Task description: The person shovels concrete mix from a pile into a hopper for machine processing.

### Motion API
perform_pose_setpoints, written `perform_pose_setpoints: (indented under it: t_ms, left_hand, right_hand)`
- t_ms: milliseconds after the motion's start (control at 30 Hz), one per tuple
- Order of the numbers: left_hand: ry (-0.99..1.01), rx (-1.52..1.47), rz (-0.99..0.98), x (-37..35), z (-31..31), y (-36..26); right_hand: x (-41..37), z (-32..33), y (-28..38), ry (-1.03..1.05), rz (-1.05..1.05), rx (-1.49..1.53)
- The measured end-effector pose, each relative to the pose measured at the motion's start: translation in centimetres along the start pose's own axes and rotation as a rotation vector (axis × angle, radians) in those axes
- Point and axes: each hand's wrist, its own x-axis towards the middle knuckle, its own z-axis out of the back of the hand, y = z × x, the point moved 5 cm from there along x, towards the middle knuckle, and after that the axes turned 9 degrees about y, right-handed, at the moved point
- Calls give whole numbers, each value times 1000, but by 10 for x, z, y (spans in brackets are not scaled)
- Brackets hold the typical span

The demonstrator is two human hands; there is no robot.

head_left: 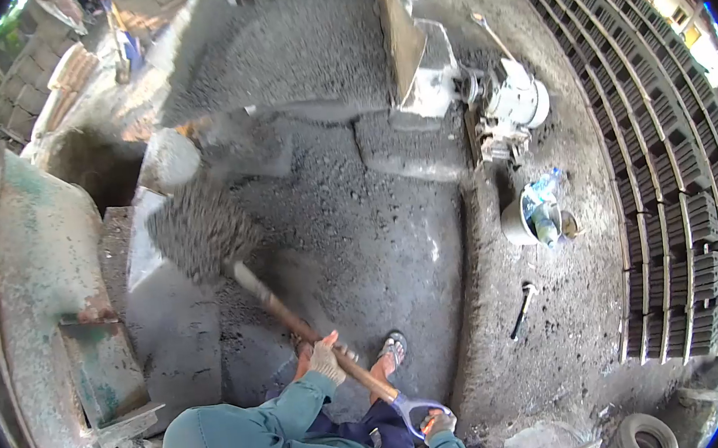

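I hold a shovel [288,317] slantwise in front of me. My left hand [328,361], which looks gloved, is wrapped round the middle of its wooden shaft. My right hand [438,423] is closed on the purple D-shaped handle at the lower end. At the far end, a heap of dark grey gravelly mix [202,227] covers the blade, smeared by motion. This load is beside the rusty, green-stained metal trough [51,248] on the left. Beneath the shovel, loose grey material [319,176] is spread on the dark floor.
A big pile of grey aggregate [297,47] lies at the back. On the right are a motor-like machine [513,107], a white bucket [519,223] holding bottles, a hammer [523,312] and long racks of blocks [668,165]. A pit [95,169] opens behind the trough. A tire [642,437] lies lower right.
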Motion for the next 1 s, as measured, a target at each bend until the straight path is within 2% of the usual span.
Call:
perform_pose_setpoints:
  t_ms: [33, 67, 100, 133, 167, 200, 267, 300, 333, 367, 433, 500, 600, 700, 767, 867, 933, 1000]
  left_hand:
    - [74, 26, -45, -10, -35, -13]
    - [144, 55, -90, -17, -69, -33]
    - [242, 134, -116, -19, -97, -53]
    - [334, 212, -141, -21, -125, -72]
    - [376, 355, -270, -40, -155, -95]
    - [329, 466, -383, -51, -172, -112]
    - [288, 444, -399, -50, -172, -123]
    - [313, 394, -401, -49, -164, -118]
    - [369, 300, -344, -43, -148, -106]
    - [407, 202, -284, -34, -126, -90]
    - [261, -13, -159, -11, -77, -43]
    - [-32, -189, 46, 30, -11, 7]
    - [-199, -185, 168, 85, 65, 79]
    - [-231, -482, 452, 135, 113, 147]
    - [-158, -491, 541, 163, 127, 167]
    - [-157, -564, 500, 198, 143, 143]
    - [-165, -425, 371, 197, 137, 75]
    - [-115, -416, 251, 213, 153, -1]
  right_hand:
    - [16, -11, 0, 18, 48, 4]
    - [47, -20, -9, 165, -25, 115]
    - [53, -43, 0, 135, -12, -152]
    - [34, -90, 14, 310, -55, 81]
    - [52, -116, 13, 411, -153, 92]
    - [66, -130, 13, 496, -253, 99]
    - [40, -154, 40, 787, -202, -131]
    - [56, -142, 40, 474, -120, -177]
    - [168, -97, 4, 498, -24, -162]
    - [132, -82, 29, 381, 56, -237]
    - [61, -60, 75, 231, 117, -320]
    - [7, -37, 93, 122, 141, -388]
    - [-44, -31, 113, 9, 235, -465]
    - [-90, -61, 123, -185, 422, -578]
    - [-83, -75, 113, -240, 474, -637]
    - [-53, -106, 90, -229, 505, -745]
    - [-46, -159, 70, -250, 422, -765]
    - [-3, -207, 47, -182, 424, -985]
